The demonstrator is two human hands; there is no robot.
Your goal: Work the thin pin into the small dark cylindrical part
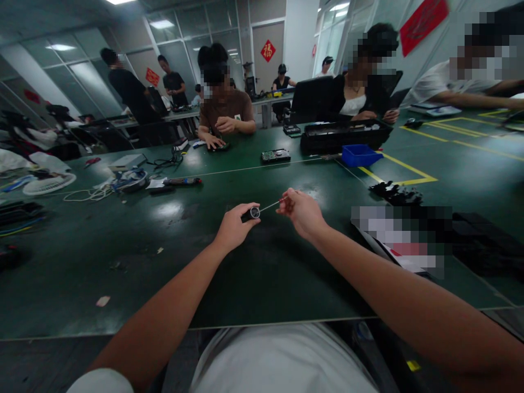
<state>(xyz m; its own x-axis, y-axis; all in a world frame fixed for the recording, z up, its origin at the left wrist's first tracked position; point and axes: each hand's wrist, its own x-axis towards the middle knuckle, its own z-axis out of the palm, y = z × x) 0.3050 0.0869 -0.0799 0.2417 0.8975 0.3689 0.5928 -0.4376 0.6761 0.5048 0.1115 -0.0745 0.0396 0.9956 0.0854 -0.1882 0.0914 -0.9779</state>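
Observation:
My left hand (234, 226) is closed around a small black cylindrical part (254, 213) with a round, silver-rimmed end that faces toward me and to the right. In my right hand (303, 214), the fingers pinch a thin screwdriver (270, 206); a bit of red shows at its handle between the fingertips. Its slim metal shaft slopes down left, with the tip at the silver-rimmed end. Whether the tip is inside it or only touching, I cannot tell. Both hands are just above the green tabletop (262, 284).
Beyond my hands are a hard drive (275, 156), a blue bin (360, 155) and a long black case (346, 136). A cordless-looking tool (180, 182) and cables (131, 180) lie to the left. Black parts (395, 194) and papers (387, 243) are at right. Across the table, a person (227, 109) works.

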